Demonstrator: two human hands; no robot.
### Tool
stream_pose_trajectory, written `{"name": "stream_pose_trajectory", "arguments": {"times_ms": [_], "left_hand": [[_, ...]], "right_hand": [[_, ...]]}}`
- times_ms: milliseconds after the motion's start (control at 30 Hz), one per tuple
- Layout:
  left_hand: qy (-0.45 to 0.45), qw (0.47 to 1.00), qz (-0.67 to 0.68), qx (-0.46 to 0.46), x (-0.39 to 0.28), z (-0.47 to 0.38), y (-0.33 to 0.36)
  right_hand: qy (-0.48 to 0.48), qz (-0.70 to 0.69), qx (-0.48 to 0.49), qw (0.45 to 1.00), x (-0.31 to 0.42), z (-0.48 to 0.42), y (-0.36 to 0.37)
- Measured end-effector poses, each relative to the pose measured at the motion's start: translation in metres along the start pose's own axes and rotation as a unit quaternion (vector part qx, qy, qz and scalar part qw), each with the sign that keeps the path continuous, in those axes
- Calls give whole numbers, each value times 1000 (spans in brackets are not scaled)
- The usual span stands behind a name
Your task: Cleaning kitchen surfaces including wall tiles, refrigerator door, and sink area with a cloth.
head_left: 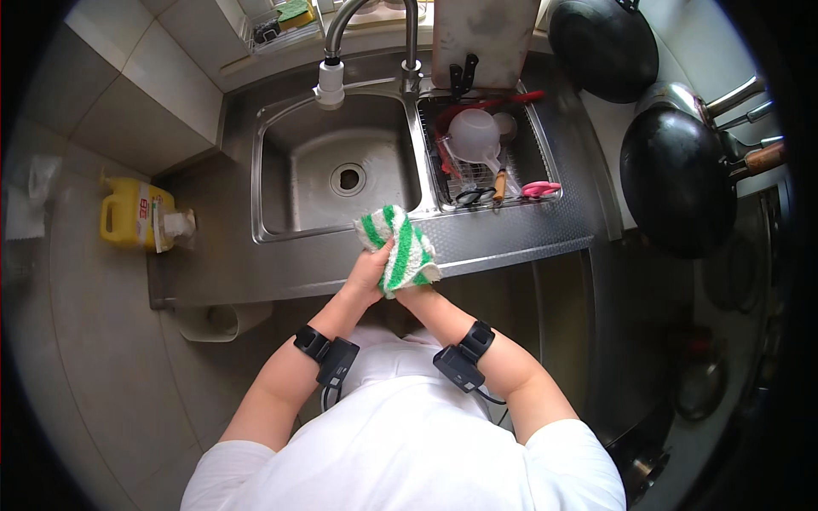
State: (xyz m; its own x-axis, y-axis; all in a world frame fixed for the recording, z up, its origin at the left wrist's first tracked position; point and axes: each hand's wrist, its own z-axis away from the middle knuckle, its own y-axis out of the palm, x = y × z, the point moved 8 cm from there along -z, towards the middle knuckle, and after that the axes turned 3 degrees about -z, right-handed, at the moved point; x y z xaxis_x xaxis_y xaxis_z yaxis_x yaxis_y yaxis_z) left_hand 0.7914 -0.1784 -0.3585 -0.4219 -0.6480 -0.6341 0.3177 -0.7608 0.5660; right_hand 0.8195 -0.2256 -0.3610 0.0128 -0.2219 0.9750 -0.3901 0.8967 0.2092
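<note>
A green and white striped cloth (402, 252) is bunched up in front of the steel sink's front edge. My left hand (372, 268) grips its left side, with the thumb lying over the fabric. The cloth covers most of my right hand (412, 292), which is under its lower right part; only the wrist end shows, so its fingers cannot be made out. Beyond the cloth lies the stainless steel sink basin (319, 137), over which a curved faucet (330, 83) with a white nozzle hangs.
A dish rack (553, 185) at right holds a white plastic ladle (474, 135), pink-handled scissors (540, 189) and other utensils. Behind it stands a cutting board (482, 38). Black pans (679, 182) hang at far right. A yellow jug (128, 214) stands at left; a bin (223, 321) sits below the counter.
</note>
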Motion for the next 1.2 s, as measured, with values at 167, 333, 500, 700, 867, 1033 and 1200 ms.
{"name": "stream_pose_trajectory", "arguments": {"times_ms": [167,333,500,700,867,1033,1200], "left_hand": [[32,985,-170,9,-1,1,-10],[67,992,-104,16,-32,25,-22],[257,922,-279,-80,-63,43,-38],[197,759,-591,-191,-27,48,-72],[231,572,-759,-209,-18,48,-62],[272,509,-810,-110,1,6,-45],[291,512,-804,-87,1,0,-54]], "right_hand": [[68,-430,84,896,28,-2,-24],[67,-215,116,967,44,3,-70],[114,-283,153,940,70,-1,-70],[295,-268,-136,907,-1,11,-158],[102,338,-16,936,13,29,-133],[-3,461,21,887,-15,12,-66],[-49,604,-8,795,-27,-2,-43]]}}
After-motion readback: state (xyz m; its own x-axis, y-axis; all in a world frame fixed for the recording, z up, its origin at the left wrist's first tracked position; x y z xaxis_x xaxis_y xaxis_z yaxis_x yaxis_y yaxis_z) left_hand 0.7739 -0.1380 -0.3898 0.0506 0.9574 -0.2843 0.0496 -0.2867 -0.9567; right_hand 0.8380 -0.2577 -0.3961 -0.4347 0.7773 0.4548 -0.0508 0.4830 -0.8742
